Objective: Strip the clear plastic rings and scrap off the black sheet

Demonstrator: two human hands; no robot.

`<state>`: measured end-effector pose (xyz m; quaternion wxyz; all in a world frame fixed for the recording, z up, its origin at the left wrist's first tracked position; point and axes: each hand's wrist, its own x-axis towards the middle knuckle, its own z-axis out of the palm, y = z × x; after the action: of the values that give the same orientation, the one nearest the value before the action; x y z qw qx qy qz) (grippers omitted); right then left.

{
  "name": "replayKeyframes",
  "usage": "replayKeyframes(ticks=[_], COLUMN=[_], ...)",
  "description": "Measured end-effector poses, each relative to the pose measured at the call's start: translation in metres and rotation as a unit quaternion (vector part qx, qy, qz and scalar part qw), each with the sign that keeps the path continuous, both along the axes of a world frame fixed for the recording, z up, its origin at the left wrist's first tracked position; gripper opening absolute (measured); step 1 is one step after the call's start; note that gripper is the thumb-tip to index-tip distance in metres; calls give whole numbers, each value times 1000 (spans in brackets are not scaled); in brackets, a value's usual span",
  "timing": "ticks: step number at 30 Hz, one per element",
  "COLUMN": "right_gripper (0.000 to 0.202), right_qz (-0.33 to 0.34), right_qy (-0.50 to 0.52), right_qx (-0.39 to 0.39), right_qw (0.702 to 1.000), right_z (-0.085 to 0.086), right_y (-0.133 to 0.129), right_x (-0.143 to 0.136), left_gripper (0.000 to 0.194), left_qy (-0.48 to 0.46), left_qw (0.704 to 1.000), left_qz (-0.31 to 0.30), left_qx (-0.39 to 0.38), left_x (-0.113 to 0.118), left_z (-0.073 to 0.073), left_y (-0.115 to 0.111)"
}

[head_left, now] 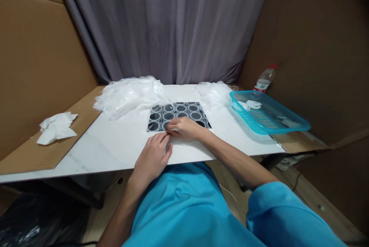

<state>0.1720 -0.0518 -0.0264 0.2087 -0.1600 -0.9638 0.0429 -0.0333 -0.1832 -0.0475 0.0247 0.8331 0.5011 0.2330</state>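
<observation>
My left hand (152, 154) rests near the front edge of the white table, its fingers closed and their tips meeting those of my right hand. My right hand (184, 127) lies over the front edge of a black-and-grey mat (181, 108) patterned with circles, fingers curled down in a pinch. Whatever is between the fingertips is too small and hidden to name; a faint clear film seems to show below the right hand. Behind the left hand spreads a large heap of thin clear-white plastic pieces (131, 95). A smaller heap of similar plastic (215, 92) lies beyond the mat's right side.
A blue basket (276, 129) at the right holds white round pieces (253, 104). Behind it leans a bottle (264, 79) with a red cap. Crumpled white tissues (57, 127) lie on cardboard at the left. Cardboard walls (31, 66) flank the table, and a grey curtain (173, 27) hangs behind.
</observation>
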Motion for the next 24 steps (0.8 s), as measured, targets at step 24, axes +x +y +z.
replayKeyframes(ticks=[24], right_gripper=[11], right_qz=[-45], right_qy=[-106], right_qx=[88], right_qw=[989], right_z=[4], right_y=[-5], right_x=[-4], left_gripper=[28], left_qy=[-8], left_qw=[1000], left_qz=[-3], left_qx=[10], left_x=[0], left_z=[-2], left_y=[2])
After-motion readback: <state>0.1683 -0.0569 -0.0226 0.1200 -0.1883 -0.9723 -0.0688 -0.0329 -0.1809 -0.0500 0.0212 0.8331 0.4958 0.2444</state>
